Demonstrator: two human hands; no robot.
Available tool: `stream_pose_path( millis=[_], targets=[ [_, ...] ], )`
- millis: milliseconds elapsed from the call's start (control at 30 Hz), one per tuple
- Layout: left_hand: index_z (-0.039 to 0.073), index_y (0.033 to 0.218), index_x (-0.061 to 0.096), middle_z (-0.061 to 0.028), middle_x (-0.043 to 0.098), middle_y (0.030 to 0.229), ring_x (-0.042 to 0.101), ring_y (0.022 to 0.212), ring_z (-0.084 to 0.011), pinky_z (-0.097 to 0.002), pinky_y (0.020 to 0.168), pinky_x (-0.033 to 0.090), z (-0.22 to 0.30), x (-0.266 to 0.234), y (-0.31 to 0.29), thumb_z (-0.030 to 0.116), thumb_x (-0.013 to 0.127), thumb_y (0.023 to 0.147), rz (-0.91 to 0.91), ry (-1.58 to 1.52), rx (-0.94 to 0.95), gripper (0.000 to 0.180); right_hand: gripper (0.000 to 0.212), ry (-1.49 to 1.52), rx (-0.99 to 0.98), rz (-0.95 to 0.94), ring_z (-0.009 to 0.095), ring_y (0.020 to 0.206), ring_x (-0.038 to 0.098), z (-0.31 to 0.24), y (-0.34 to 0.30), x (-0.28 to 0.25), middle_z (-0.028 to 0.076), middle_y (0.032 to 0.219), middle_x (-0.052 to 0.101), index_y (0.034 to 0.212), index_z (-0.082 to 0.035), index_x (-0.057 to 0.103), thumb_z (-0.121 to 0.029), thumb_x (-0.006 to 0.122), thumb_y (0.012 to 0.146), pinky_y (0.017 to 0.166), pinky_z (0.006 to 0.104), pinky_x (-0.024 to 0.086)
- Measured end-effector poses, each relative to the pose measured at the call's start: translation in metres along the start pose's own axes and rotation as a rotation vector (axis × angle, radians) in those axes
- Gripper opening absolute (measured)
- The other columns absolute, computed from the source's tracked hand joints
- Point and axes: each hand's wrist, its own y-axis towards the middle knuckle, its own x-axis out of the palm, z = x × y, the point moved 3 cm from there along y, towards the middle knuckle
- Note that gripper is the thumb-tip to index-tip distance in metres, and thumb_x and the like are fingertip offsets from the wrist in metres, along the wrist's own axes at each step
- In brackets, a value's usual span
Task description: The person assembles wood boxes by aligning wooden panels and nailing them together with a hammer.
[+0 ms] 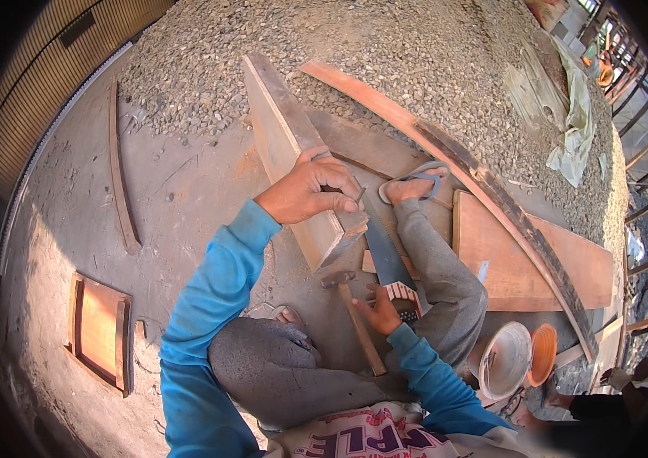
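Observation:
My left hand [315, 187] is over the near end of a long wooden form made of boards [290, 145], its thumb and forefinger pinched on a nail [362, 193]. The nail's tip is close to the board's end. My right hand [379, 311] has its fingers apart beside the handle of a hammer [362, 324], not wrapped round it. The hammer leans with its head near the form's end. Just right of it lies a handsaw [389, 256] with a grey-blue blade and a red and white handle, partly hidden by my right hand.
A long curved board [393, 111] lies across a wide wooden panel [553, 259] at right. A white bucket [506, 359] and an orange bucket [543, 353] stand near another person's feet. Gravel [385, 38] covers the far ground. A small wooden frame [100, 332] and a thin strip [118, 168] lie left.

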Motion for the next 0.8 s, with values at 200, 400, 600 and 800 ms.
stream_pose_path(
  millis=[200, 400, 600, 800],
  targets=[
    [0.018, 0.082, 0.071, 0.0074, 0.067, 0.092, 0.054, 0.109, -0.0146, -0.0476, 0.114, 0.004, -0.004, -0.006, -0.013, 0.028, 0.070, 0.085, 0.023, 0.021, -0.014, 0.011, 0.079, -0.218, 0.328, -0.270, 0.045, 0.108, 0.056, 0.083, -0.018, 0.068, 0.026, 0.111, 0.059, 0.134, 0.003, 0.043, -0.050, 0.068, 0.082, 0.096, 0.0467, 0.045],
    [0.018, 0.080, 0.070, 0.0085, 0.066, 0.091, 0.054, 0.110, -0.0141, -0.0480, 0.115, 0.004, 0.001, -0.008, -0.009, 0.026, 0.069, 0.085, -0.022, 0.014, -0.042, 0.010, 0.049, 0.215, 0.619, -0.351, 0.024, 0.058, 0.061, 0.068, -0.026, 0.070, 0.014, 0.078, 0.060, 0.114, 0.002, 0.050, -0.028, 0.072, 0.083, 0.051, 0.0401, 0.053],
    [0.018, 0.079, 0.069, 0.0081, 0.066, 0.090, 0.055, 0.108, -0.0133, -0.0490, 0.115, 0.004, -0.001, -0.006, -0.015, 0.026, 0.068, 0.086, 0.007, 0.015, -0.024, 0.011, 0.037, 0.421, 0.476, -0.168, 0.013, 0.045, 0.047, -0.008, -0.065, -0.020, 0.004, 0.065, 0.049, 0.109, -0.001, 0.047, -0.019, 0.070, 0.085, 0.038, 0.0307, 0.041],
    [0.015, 0.084, 0.069, 0.0020, 0.065, 0.097, 0.054, 0.109, -0.0154, -0.0482, 0.114, 0.005, 0.000, -0.006, -0.011, 0.030, 0.066, 0.087, -0.020, 0.049, -0.031, 0.015, 0.022, 0.592, 0.010, -0.235, 0.009, 0.052, 0.047, -0.123, -0.064, -0.115, 0.001, 0.071, 0.049, 0.110, -0.005, 0.049, -0.010, 0.059, 0.091, 0.046, 0.0258, 0.041]
  ],
)
